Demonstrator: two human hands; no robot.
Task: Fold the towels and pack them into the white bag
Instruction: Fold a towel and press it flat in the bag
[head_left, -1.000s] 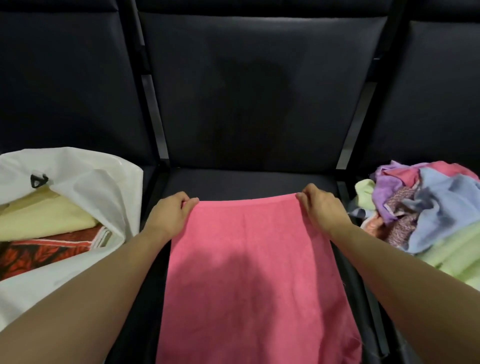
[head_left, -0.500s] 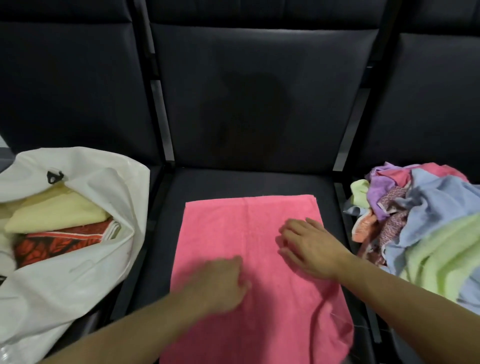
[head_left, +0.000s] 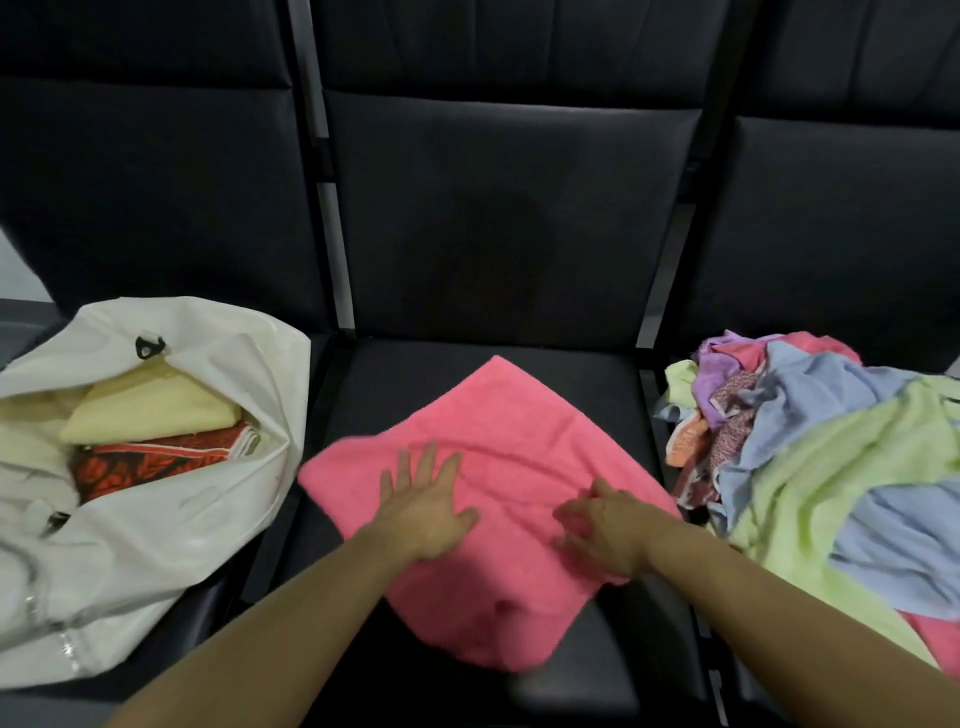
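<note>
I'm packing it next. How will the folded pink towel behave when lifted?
The pink towel will probably flop: it already ripples around the left hand. It looks light and soft, so the fold may fall open unless both hands support it.

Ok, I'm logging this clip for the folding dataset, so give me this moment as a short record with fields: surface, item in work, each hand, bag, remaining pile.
surface: black seat, middle of a row
item in work: pink towel, lying skewed like a diamond
left hand: flat on the towel, fingers spread
right hand: on the towel, fingers blurred, grip unclear
bag: white bag on left seat, open, holds folded towels
remaining pile: unfolded towels on right seat
</note>
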